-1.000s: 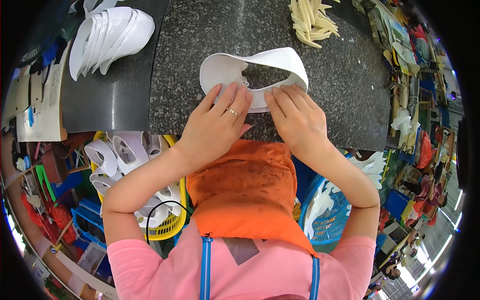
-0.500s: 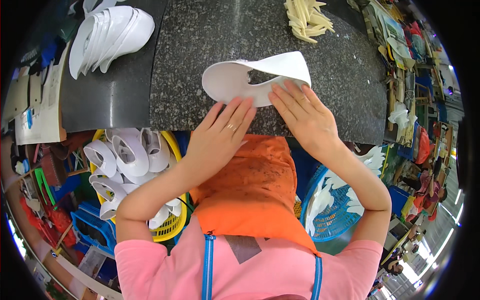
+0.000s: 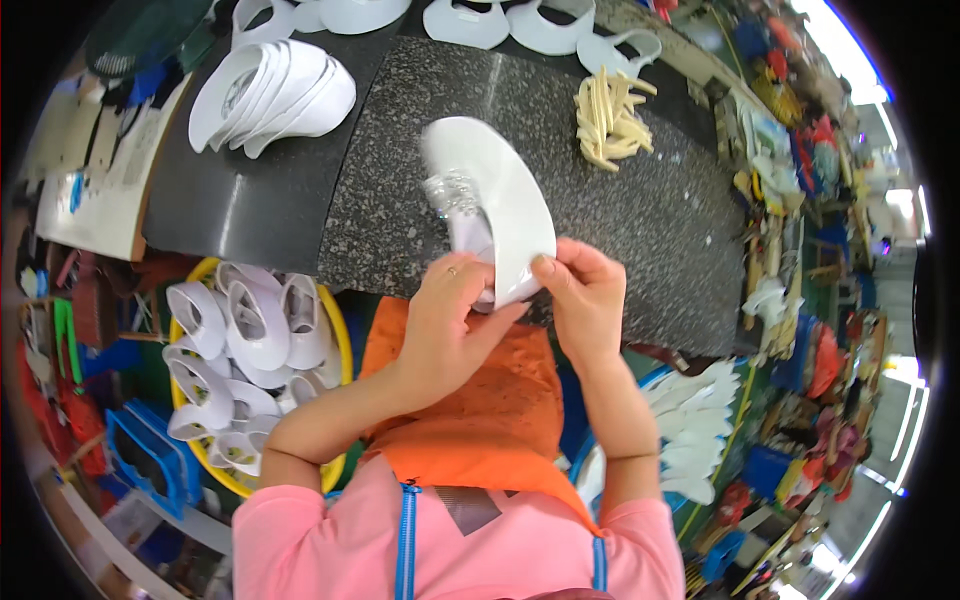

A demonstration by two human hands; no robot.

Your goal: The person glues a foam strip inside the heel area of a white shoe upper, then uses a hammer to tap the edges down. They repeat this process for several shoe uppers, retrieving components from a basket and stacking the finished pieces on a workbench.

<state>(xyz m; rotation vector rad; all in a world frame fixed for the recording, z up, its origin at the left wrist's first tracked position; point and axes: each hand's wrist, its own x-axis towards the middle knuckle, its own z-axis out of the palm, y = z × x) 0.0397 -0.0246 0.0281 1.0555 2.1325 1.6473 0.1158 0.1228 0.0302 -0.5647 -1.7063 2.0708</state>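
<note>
A glossy white shoe upper (image 3: 518, 195) with a sparkling ornament on its inner edge is raised over the near edge of the speckled dark worktop (image 3: 400, 180). Its rounded toe end points away from me, and its narrow heel end is between my hands. My right hand (image 3: 590, 305) pinches the right edge at the heel, thumb on top. My left hand (image 3: 437, 325) grips the heel end from the left, its thumb stretched out below and its fingertips partly hidden behind the white material.
A nested stack of white uppers (image 3: 290, 95) lies at the left, beside more along the far edge, such as one white upper (image 3: 465, 25). Cream strips (image 3: 610, 125) are heaped at right. Below stand a yellow basket (image 3: 347, 350) of uppers and white cut pieces (image 3: 690, 420) by a blue basket.
The upper, which lay sideways under my two flat hands, is now lifted and turned, toe away from me. Both hands have closed on its heel end. The view has shifted, showing more of the far edge.
</note>
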